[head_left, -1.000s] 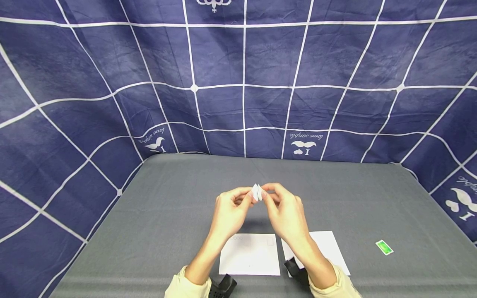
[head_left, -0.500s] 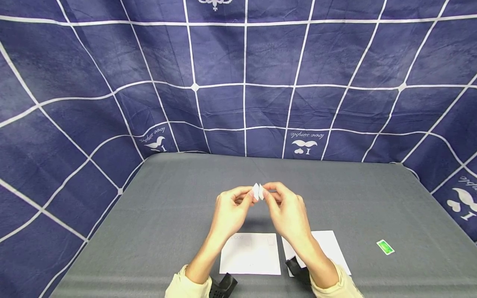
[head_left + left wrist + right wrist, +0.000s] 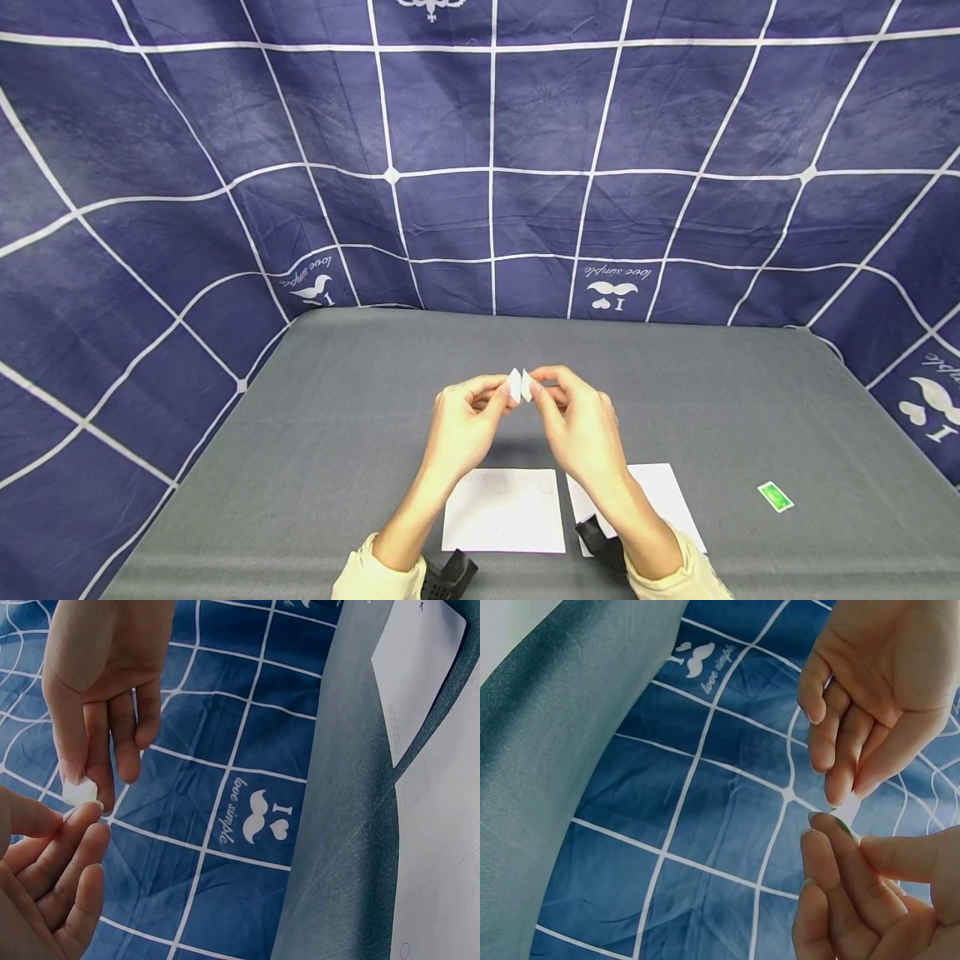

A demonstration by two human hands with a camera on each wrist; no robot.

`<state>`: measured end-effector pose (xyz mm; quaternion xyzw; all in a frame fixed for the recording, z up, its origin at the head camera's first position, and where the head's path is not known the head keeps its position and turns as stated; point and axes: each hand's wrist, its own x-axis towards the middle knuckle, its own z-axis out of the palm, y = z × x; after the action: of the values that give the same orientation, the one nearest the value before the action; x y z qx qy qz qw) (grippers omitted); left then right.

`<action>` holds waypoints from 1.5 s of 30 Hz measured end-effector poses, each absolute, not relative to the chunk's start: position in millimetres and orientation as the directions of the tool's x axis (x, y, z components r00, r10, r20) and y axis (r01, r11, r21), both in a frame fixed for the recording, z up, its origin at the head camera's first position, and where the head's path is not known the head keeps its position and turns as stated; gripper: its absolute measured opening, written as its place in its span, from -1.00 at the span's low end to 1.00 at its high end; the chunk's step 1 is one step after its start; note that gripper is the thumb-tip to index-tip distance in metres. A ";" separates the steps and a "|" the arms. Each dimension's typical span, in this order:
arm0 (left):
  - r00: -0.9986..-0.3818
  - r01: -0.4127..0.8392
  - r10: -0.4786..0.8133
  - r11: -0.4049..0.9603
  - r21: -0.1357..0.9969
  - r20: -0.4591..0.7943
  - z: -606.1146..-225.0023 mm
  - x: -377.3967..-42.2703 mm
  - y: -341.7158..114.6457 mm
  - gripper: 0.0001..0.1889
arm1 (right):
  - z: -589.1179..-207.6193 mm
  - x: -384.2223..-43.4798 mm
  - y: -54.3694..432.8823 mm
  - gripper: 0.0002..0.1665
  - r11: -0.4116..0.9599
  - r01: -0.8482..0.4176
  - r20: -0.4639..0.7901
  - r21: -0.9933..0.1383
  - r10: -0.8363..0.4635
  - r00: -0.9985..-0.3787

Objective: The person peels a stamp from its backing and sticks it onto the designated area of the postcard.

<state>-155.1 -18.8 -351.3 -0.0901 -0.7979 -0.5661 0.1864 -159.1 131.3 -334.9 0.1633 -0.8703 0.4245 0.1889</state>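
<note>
Small white paper (image 3: 515, 387) is held up in the air btw two hands, above the grey table (image 3: 360, 433). From L to R: the L hand (image 3: 461, 429) pinches one side w/ thumb and finger; the R hand (image 3: 577, 429) pinches the other side likewise. A gap shows in the middle, so I judge the parting is well begun, maybe not finished (whether both sides are joined lower down, I can't tell). Left to do, prob.: the rest of this parting, as no part is laid down. A green edge (image 3: 845, 826) shows at the fingertips in the right wrist view.

Count, L to R: 1 printed envelope (image 3: 504, 510) (or card), 1 small paper w/ 2 sides seen, 1 white sheet (image 3: 666, 497) partly behind the R arm, 1 green label (image 3: 775, 497), well apart.
</note>
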 end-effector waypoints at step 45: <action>-0.931 0.294 -0.087 0.400 0.868 0.355 -362.2 -164.4 -25.7 -0.87 | -335.4 -159.6 131.0 -0.89 0.680 -0.371 0.445 -0.632 -0.074 -0.893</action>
<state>-164.4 -25.7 -362.2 -0.0631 -0.8181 -0.5440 0.1752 -159.6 131.0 -335.4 0.1242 -0.8955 0.3799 0.1957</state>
